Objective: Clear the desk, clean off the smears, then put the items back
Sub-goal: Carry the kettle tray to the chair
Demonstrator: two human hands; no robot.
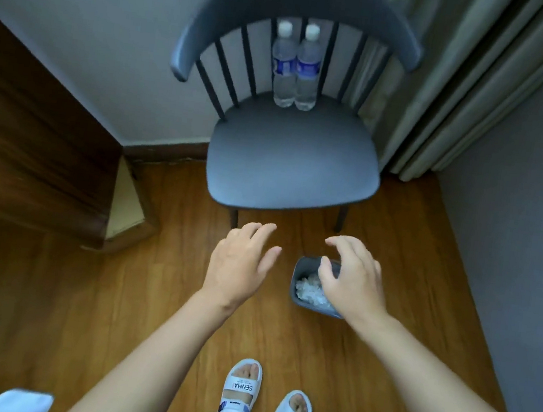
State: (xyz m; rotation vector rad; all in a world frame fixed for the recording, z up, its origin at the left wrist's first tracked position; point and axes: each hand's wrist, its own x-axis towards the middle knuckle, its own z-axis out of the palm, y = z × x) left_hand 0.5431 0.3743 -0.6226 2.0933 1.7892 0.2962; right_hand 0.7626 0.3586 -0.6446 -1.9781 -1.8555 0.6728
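Two clear water bottles [297,65] with white caps and blue labels stand upright side by side at the back of a grey chair's seat [294,167]. My left hand [241,264] reaches forward, fingers spread and relaxed, holding nothing, just in front of the seat's front edge. My right hand [352,278] is also empty with loosely bent fingers, hovering above a small grey bin [298,278] on the floor. The dark wooden desk [30,139] is at the left; its top is out of view.
The bin holds crumpled white tissue [309,288]. Curtains [453,74] hang at the right behind the chair. A grey wall runs along the right. A white cloth [20,401] shows at the bottom left. My sandalled feet [266,405] stand on the wooden floor.
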